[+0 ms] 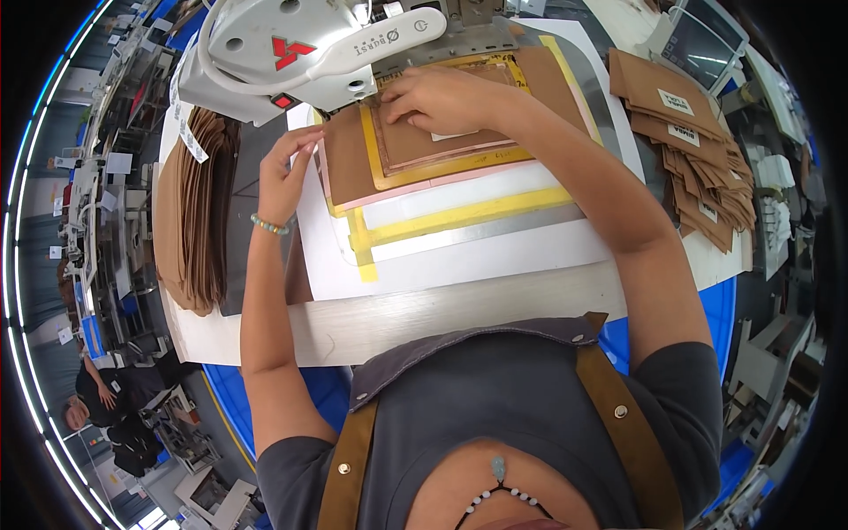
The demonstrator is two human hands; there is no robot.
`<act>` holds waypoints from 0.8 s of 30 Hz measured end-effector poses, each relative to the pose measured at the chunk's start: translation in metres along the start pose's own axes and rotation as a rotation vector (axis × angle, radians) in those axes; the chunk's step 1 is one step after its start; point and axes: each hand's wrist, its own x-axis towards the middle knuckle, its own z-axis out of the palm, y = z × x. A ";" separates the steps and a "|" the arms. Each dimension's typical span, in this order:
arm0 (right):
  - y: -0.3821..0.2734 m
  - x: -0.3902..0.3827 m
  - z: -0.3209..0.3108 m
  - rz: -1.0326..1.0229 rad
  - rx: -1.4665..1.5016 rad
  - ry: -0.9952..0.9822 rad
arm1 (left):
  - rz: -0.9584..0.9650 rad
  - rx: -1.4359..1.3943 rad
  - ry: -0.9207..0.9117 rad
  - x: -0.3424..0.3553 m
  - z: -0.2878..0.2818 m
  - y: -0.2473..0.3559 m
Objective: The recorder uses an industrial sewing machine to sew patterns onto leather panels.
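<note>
A brown fabric panel (349,172) lies in a flat template, with a yellow frame (459,168) and pink edging around its middle. Just above its far side is the white head of a sewing machine (331,49). My right hand (433,99) rests on the framed part of the fabric, fingers loosely bent and apart, its fingertips near the frame's left side. At the template's left edge, close to the machine head, my left hand (287,172) has thumb and fingers drawn together; whatever is between them is too small to make out.
Brown fabric pieces stand in a stack (194,221) on the left. More brown pieces with white labels form a pile (689,146) at the right, near a screen (702,40). Yellow tape (468,216) crosses the white sheet (442,256). The table's pale front edge (459,305) is close to my body.
</note>
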 end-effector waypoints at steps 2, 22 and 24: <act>-0.003 -0.002 -0.001 0.001 0.006 -0.045 | -0.002 0.026 -0.001 -0.010 -0.001 0.012; -0.009 -0.132 -0.052 0.305 -0.349 -0.003 | 0.350 0.590 -0.246 0.011 0.085 0.060; -0.005 -0.130 -0.038 0.268 -0.387 -0.036 | 0.355 0.618 -0.260 0.011 0.088 0.060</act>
